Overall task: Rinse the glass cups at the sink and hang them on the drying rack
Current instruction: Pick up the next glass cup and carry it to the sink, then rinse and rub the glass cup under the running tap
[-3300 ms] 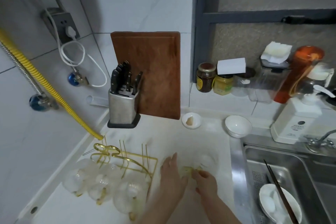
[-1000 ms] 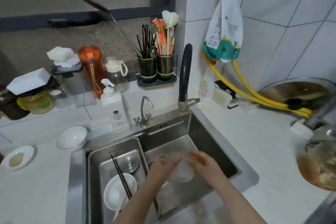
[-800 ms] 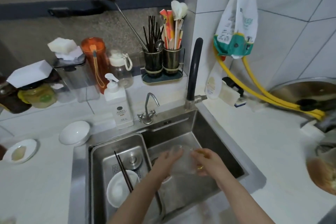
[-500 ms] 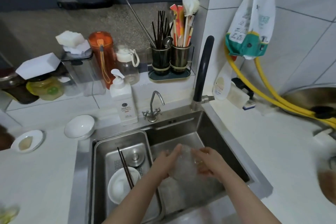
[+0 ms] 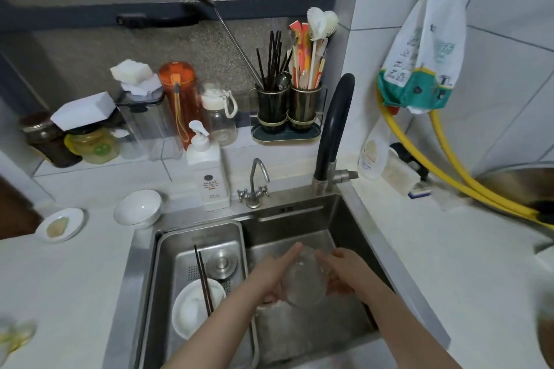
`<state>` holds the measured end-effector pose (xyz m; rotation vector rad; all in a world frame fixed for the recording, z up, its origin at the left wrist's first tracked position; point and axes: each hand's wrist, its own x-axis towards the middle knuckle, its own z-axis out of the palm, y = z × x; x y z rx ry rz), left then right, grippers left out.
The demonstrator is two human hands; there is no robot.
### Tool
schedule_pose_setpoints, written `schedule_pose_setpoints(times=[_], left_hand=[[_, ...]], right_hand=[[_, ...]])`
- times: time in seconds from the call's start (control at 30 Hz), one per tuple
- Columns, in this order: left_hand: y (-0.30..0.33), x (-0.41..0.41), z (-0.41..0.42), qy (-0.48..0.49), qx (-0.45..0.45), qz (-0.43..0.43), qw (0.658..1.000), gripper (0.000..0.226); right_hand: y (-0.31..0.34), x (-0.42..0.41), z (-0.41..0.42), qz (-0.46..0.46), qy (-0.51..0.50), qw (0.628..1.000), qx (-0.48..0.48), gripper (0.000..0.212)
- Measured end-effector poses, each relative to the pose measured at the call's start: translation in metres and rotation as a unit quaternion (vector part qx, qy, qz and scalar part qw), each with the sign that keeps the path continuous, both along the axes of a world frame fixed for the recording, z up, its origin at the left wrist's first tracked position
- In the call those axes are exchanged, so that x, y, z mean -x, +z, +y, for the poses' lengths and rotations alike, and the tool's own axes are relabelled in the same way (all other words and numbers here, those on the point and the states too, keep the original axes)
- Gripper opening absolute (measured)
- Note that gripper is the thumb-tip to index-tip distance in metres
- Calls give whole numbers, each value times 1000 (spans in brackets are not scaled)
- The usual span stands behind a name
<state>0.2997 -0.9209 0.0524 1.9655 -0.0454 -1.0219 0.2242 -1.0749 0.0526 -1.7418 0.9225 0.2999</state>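
Presently, item one: glass cup — clear, rounded, held low over the right-hand basin of the steel sink, between both hands, well below the black faucet. No stream of water can be made out.

Left hand: fingers extended along the cup's near-left side, thumb underneath, cradling it rather than clamping. Right hand: fingers curved round the opposite side, touching the glass; how tightly it grips cannot be told. The two-sided hold looks meant to steady a slippery wet cup and let it turn during rinsing.

Item two: left-hand basin insert, holding a white bowl with dark chopsticks laid across it, beside a round drain cover — kept apart from the rinsing side.

Item three: soap dispenser and small tap, standing on the sink's back edge within reach.

Drying rack: not in view — hanging is not yet done.
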Motion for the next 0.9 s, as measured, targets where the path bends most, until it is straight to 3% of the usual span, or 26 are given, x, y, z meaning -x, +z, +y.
schedule_pose_setpoints(times=[0.13, 0.27, 0.4, 0.47, 0.67, 0.8, 0.9], left_hand=[[-5, 0, -3, 8, 29, -23, 999, 50], [-2, 0, -10, 24, 40, -49, 998, 31], [-1, 1, -16, 36, 66, -53, 996, 42], [-1, 0, -20, 22, 66, -67, 995, 68], [5, 4, -39, 27, 106, -201, 974, 104], [-1, 0, -50, 37, 130, -239, 961, 96], [-2, -2, -58, 66, 137, -273, 950, 93]], right_hand=[[-2, 0, -8, -23, 21, 1000, 4, 43], [-7, 6, -16, -95, 12, 993, -67, 37], [-3, 7, -27, -152, 15, 983, -104, 27], [2, 7, -35, -174, 29, 978, -114, 26], [12, -2, -59, -232, 76, 963, -117, 33], [9, -9, -74, -263, 91, 952, -127, 39], [8, -21, -84, -273, 79, 949, -134, 30]])
